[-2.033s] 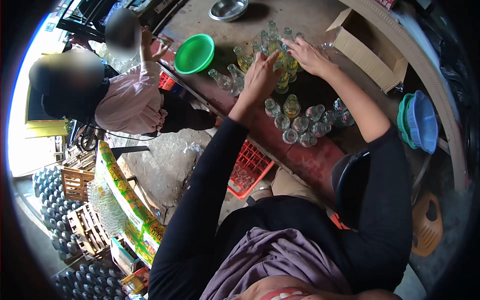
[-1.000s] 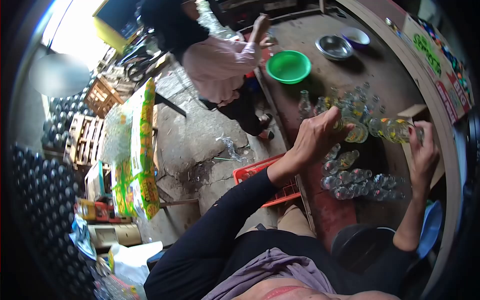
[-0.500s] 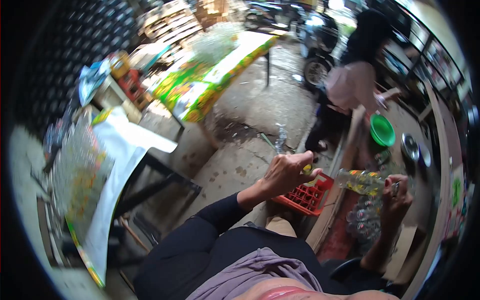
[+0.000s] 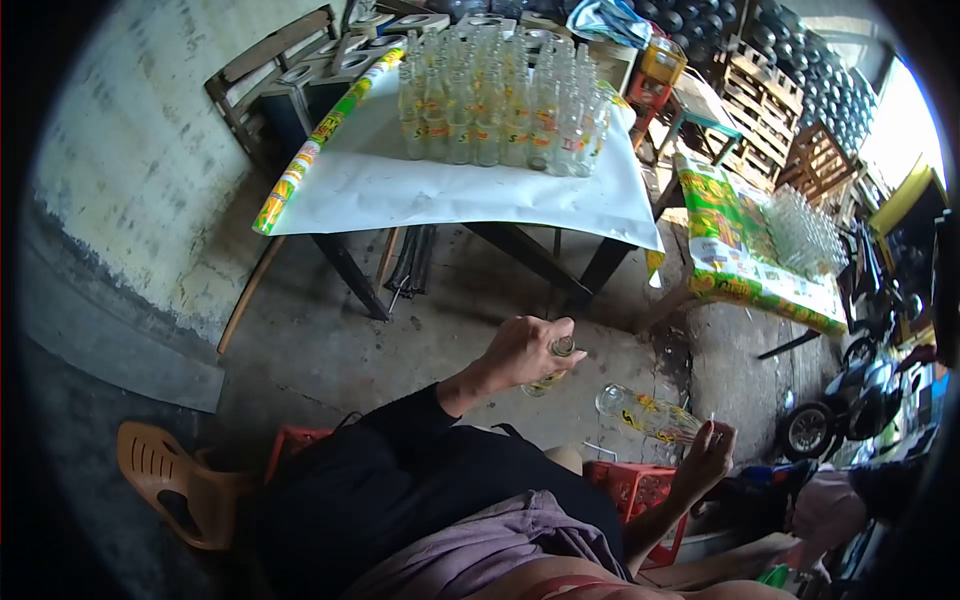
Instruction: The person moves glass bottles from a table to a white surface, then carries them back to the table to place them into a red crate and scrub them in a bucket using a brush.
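My left hand is closed around the neck of a clear glass bottle, whose mouth shows between the fingers and whose body is partly hidden below. A second clear glass bottle with yellow and red print lies nearly level in the air, its neck gripped by my right hand. Ahead of both hands stands a table with a white sheet, and on it several similar glass bottles are packed upright in a block.
A red crate stands below my right hand. At left is an orange plastic chair. Another table with a bright printed cover holds more bottles. A motorcycle and a person in pink are at right.
The view has swung left, bringing the white-covered table in front of me. Both hands keep hold of their bottles. The person and motorcycle have shifted to the far right of view.
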The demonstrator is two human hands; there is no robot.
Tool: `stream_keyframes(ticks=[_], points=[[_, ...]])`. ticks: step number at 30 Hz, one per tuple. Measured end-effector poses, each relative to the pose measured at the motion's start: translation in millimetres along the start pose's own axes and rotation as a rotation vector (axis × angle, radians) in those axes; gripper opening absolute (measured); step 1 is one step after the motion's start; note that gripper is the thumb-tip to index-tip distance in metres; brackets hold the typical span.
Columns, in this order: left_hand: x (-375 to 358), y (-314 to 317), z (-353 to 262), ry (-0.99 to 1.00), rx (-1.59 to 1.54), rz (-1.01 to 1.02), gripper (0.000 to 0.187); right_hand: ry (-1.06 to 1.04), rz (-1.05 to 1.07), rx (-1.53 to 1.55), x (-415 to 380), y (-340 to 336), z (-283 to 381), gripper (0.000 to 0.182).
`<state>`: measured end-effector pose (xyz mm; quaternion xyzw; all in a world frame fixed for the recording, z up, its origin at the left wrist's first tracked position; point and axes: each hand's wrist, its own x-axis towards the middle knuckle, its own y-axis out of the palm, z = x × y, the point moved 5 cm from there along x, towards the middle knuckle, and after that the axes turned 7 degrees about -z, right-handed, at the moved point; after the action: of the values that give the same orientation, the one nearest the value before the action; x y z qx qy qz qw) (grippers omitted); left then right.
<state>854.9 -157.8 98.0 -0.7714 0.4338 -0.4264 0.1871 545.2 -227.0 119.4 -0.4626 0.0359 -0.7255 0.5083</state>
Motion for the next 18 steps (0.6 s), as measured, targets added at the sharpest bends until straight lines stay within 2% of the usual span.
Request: stream_keyframes(ticks=[1, 5, 9, 12, 14, 15, 17, 18], points=[[-3.2, -15.5, 13.3, -0.016, 0.013, -0.022, 0.041, -0.034, 0.029, 0.04, 4.3, 14.6, 25.5, 0.019], [-15.5, -69.2, 65.2, -0.16, 0.032, -0.336, 0.037, -0.148, 0.141, 0.138, 23.8, 70.5, 66.3, 0.024], [-13.0, -113.1, 105.3, -0.269, 0.111, -0.437, 0.037, -0.168, 0.216, 0.282, 47.4, 133.9, 92.3, 0.029], [-5.5, -142.3, 136.9, -0.328, 0.137, -0.541, 0.036, -0.264, 0.201, 0.442, 60.9, 182.4, 118.7, 0.032], [10.1, -169.2, 150.8, -0.35, 0.149, -0.626, 0.034, -0.254, 0.294, 0.591, 74.7, 216.9, 147.6, 0.035], [18.3, -182.2, 161.5, -0.301, 0.19, -0.662, 0.034, -0.261, 0.312, 0.598, 80.9, 235.9, 155.6, 0.034], [33.6, -211.3, 178.3, -0.409, 0.264, -0.645, 0.034, -0.268, 0.349, 0.687, 94.3, 268.2, 179.1, 0.033], [42.1, -226.4, 186.0, -0.396, 0.262, -0.694, 0.033, -0.307, 0.326, 0.675, 100.2, 282.6, 188.8, 0.032]])
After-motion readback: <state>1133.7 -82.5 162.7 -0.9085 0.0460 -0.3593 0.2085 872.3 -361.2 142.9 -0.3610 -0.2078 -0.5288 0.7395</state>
